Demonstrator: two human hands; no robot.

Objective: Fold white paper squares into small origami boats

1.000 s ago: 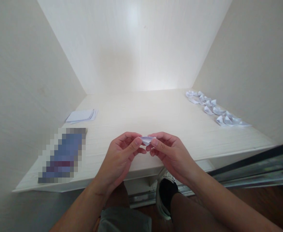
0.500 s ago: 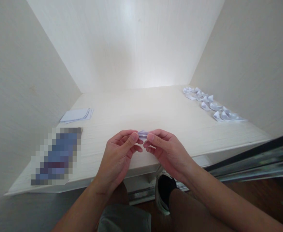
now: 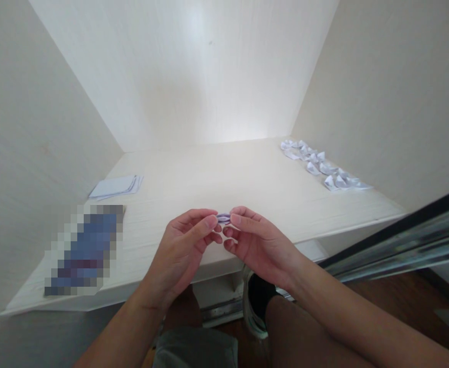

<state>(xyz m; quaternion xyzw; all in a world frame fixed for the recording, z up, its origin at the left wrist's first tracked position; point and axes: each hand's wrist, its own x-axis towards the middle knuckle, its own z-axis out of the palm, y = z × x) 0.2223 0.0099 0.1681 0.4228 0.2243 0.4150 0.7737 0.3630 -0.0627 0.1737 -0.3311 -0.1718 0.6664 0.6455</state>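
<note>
A small piece of folded white paper (image 3: 223,219) is pinched between my two hands, above the front edge of the white shelf (image 3: 205,179). My left hand (image 3: 188,237) grips its left end between thumb and forefinger. On the right end, my right hand (image 3: 257,235) has the same kind of thumb-and-finger hold. The other fingers of both hands curl loosely underneath. Most of the paper is covered by the fingertips, so its full shape is hidden.
Several small folded paper boats (image 3: 324,166) line the right side of the shelf. At the left lies a stack of white paper sheets (image 3: 113,186), with a pixelated bluish flat object (image 3: 88,245) nearer me. A dark-edged metal rail (image 3: 401,235) runs along the right front.
The view has turned slightly, so the shelf's things sit further left. Between my fingertips the paper now looks flatter, with its peak no longer showing. Both hands keep their hold.
</note>
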